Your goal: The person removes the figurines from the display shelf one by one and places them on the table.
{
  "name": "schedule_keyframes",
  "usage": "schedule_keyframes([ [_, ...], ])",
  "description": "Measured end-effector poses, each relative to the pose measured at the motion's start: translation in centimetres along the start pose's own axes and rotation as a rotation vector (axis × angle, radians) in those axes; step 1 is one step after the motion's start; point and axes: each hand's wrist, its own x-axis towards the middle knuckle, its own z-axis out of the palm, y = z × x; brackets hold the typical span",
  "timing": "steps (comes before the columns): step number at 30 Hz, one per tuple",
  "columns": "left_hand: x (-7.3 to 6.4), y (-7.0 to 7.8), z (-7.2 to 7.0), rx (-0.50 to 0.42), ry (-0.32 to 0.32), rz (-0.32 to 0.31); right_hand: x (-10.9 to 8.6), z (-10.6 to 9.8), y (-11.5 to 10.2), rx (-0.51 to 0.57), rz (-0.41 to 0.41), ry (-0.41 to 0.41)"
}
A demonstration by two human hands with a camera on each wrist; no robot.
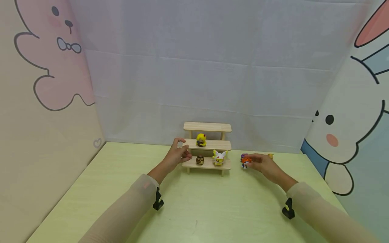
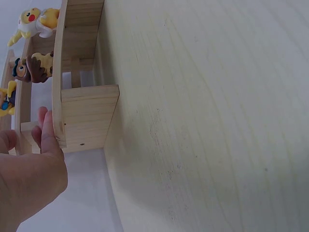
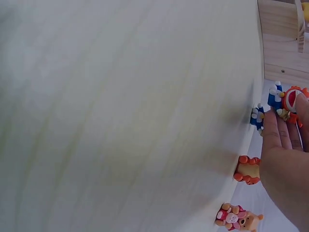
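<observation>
One orange figure (image 1: pixel 245 162) is pinched between the right hand's (image 1: pixel 267 167) thumb and fingers, beyond the shelf's (image 1: pixel 207 127) right end, near the tabletop's (image 1: pixel 231 209) back edge. The left hand's (image 1: pixel 175 156) fingers spread at the shelf's left end. Picking up seems in hand; next calls for carrying leftward, clearing the white figure (image 1: pixel 218 158).

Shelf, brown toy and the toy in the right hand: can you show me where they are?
Shelf (image 1: pixel 207 127): head view, on its bare top step.
Brown toy (image 1: pixel 199 160): head view, on its front.
Held toy (image 1: pixel 246 161): head view, on its orange top.
</observation>
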Motion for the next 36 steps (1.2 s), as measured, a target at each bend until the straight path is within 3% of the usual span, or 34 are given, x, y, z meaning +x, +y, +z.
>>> schedule_keyframes([
  [7, 0.08, -0.06, -0.07, 0.002, -0.001, -0.003, -0.02, 0.44, 0.27, -0.059, 0.021, 0.039],
  [24, 0.0, -0.04, -0.05, 0.001, -0.012, 0.009, -0.15, 0.73, 0.58, -0.004, 0.02, 0.021],
  [36, -0.1, 0.12, 0.1, 0.008, 0.002, 0.006, -0.25, 0.66, 0.58, -0.02, 0.006, 0.016],
])
